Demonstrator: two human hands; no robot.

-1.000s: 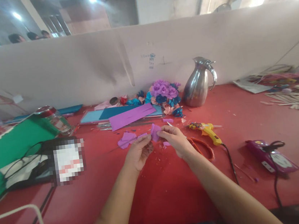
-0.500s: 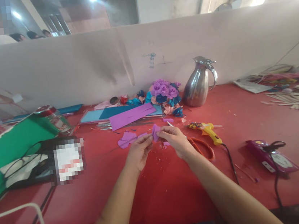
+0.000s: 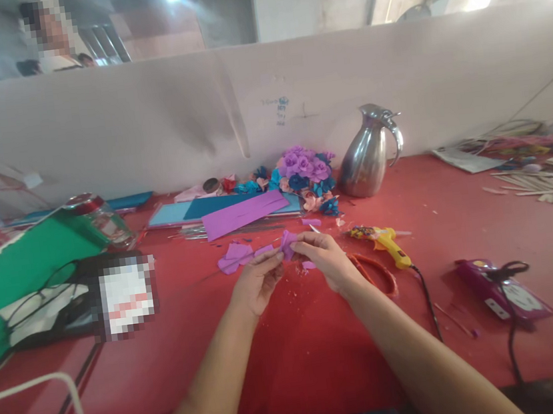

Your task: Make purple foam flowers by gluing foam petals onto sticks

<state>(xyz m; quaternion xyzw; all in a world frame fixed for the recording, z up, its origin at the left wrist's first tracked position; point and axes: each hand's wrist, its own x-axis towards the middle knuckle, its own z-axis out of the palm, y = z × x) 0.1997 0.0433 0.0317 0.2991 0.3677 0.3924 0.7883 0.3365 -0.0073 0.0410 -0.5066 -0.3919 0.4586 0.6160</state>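
Note:
A small purple paper piece (image 3: 288, 244), curled like a petal, is pinched between my two hands above the red table (image 3: 321, 369). My left hand (image 3: 260, 277) grips its lower left side between thumb and fingers; a thin stem seems to run left from there. On the right edge, the thumb and fingers of my right hand (image 3: 324, 258) are closed. Just behind my left hand lie several loose purple paper pieces (image 3: 235, 257). Orange-handled scissors (image 3: 384, 282) rest beside my right wrist, partly hidden by it.
A yellow glue gun (image 3: 387, 245) lies right of the scissors, its cord trailing forward. Behind are purple paper strips (image 3: 244, 215), paper flowers (image 3: 302, 167) and a steel jug (image 3: 366, 156). A purple power box (image 3: 503, 290) sits at right, a lidded jar (image 3: 101, 218) at left.
Both hands stay nearly in place on the purple paper piece, with only slight finger movement. Beyond the partition, a person has shifted into a different position at upper left.

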